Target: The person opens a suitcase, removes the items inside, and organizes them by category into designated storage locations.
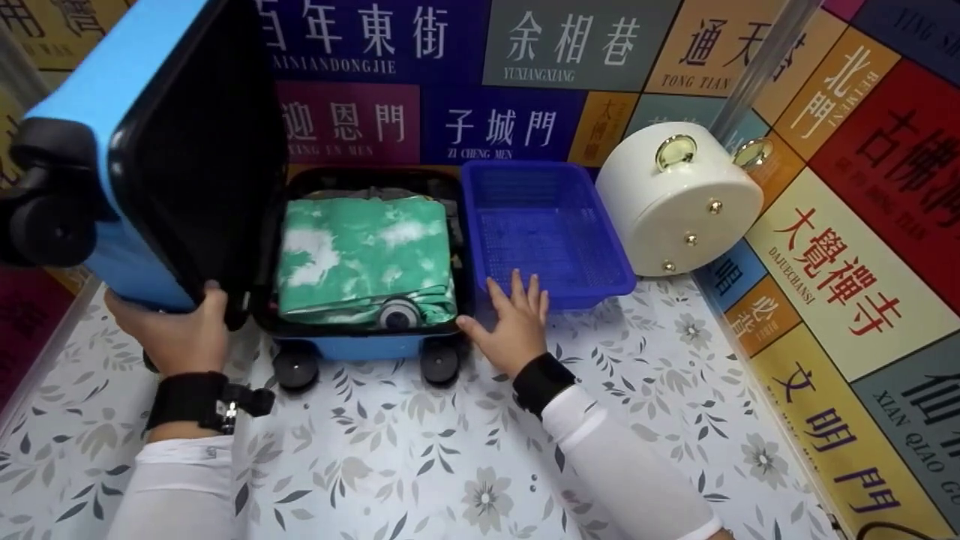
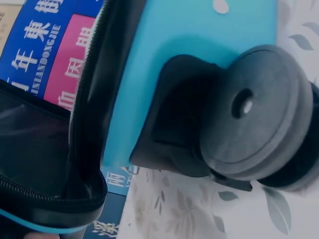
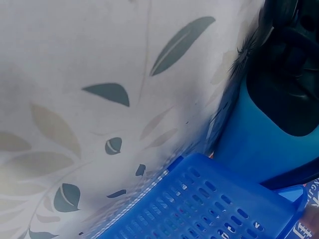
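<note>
A small blue wheeled suitcase [image 1: 371,347] lies open on the floral surface. Its blue lid [image 1: 139,259] is raised on the left, and my left hand [image 1: 180,330] grips the lid's lower edge, thumb on the inner rim. In the left wrist view, a black lid wheel [image 2: 259,114] fills the right side. Inside the base lies a folded green-and-white cloth [image 1: 360,259], with a small round grey-and-white object [image 1: 399,313] at its front. My right hand [image 1: 514,330] has its fingers spread near the suitcase's front right corner, in front of the blue basket [image 1: 581,295].
The basket stands directly right of the suitcase and holds nothing visible. A white bag [image 1: 652,225] with gold rings and studs leans right of it. Walls with printed characters [image 1: 562,45] close off the back and the right side. The surface [image 1: 420,480] has a leaf print.
</note>
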The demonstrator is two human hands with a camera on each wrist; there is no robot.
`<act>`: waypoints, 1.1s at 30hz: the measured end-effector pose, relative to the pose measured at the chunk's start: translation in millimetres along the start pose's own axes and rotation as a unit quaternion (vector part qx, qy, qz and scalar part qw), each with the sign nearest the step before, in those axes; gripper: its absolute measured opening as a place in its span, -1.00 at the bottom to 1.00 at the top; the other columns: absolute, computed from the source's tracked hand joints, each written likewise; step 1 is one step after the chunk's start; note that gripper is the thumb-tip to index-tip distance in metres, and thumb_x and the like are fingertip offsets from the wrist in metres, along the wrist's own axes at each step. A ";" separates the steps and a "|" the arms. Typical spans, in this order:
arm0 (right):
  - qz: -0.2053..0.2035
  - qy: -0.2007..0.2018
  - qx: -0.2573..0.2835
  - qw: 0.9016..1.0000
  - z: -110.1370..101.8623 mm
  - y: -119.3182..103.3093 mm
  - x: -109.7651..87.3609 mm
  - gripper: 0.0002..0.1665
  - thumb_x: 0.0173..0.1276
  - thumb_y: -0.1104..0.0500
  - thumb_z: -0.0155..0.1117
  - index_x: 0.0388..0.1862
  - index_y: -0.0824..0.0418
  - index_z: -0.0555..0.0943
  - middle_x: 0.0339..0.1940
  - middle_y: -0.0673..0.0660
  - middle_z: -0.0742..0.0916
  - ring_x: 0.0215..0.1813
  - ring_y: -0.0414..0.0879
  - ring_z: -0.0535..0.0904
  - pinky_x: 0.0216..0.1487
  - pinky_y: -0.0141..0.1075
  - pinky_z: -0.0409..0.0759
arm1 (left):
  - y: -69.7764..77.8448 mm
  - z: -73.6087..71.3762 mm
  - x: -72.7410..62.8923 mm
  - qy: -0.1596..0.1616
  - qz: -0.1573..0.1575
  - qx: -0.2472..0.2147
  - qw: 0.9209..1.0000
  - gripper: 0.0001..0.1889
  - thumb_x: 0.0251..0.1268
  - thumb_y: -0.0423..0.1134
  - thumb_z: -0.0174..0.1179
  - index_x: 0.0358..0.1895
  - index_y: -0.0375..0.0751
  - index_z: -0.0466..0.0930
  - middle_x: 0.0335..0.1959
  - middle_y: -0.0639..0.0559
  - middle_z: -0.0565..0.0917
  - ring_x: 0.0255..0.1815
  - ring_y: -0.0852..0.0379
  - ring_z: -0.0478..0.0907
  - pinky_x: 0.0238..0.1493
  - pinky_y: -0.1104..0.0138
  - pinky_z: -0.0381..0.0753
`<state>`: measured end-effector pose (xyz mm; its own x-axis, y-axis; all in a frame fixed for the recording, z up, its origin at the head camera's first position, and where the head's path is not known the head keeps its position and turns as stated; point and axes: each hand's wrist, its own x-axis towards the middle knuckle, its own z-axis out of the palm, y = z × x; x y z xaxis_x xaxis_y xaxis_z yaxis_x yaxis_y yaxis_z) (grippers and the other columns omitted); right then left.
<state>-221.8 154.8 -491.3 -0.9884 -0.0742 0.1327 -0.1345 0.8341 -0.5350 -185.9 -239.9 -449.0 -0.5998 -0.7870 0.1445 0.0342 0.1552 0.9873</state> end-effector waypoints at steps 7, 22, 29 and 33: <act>0.018 0.008 -0.019 1.000 1.2 -2.1 4.6 0.06 0.44 -0.42 0.29 0.71 0.09 0.29 0.78 0.40 0.04 0.79 0.40 -0.32 0.75 0.25 -0.42 | -3.3 -3.1 14.1 0.007 -0.083 -0.028 0.996 0.05 0.23 -0.13 0.43 0.71 0.10 -0.05 0.61 0.10 0.29 0.51 0.21 0.28 0.55 0.44 0.21; 0.041 0.014 -0.054 0.998 -1.6 -6.9 10.8 0.06 0.45 -0.44 0.25 0.73 0.08 0.26 0.78 0.42 0.06 0.79 0.39 -0.34 0.75 0.24 -0.44 | -17.0 -9.2 29.0 -0.027 -0.219 -0.100 0.970 -0.03 0.38 -0.10 0.36 0.72 0.26 -0.06 0.63 0.14 0.30 0.59 0.12 0.33 0.58 0.31 0.36; 0.043 0.011 -0.057 0.997 -2.5 -8.2 12.0 0.05 0.47 -0.44 0.23 0.73 0.06 0.24 0.78 0.41 0.03 0.79 0.40 -0.31 0.75 0.23 -0.46 | -24.4 -11.2 32.0 -0.037 -0.236 -0.120 0.964 -0.16 0.39 -0.11 0.36 0.66 0.13 0.12 0.53 0.12 0.40 0.55 0.06 0.39 0.55 0.18 0.45; 0.044 0.012 -0.064 0.997 -2.5 -8.3 12.3 0.06 0.47 -0.46 0.21 0.74 0.05 0.24 0.78 0.41 0.05 0.79 0.41 -0.30 0.75 0.23 -0.45 | -28.0 -11.7 32.9 -0.044 -0.248 -0.116 0.961 -0.16 0.41 -0.07 0.35 0.66 0.12 0.11 0.54 0.12 0.39 0.56 0.07 0.38 0.56 0.13 0.45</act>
<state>-232.6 148.3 -483.1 -0.9938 0.0131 0.1108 -0.0366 0.8999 -0.4346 -197.3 -277.2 -471.1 -0.6529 -0.6745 -0.3445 -0.1028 -0.3717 0.9227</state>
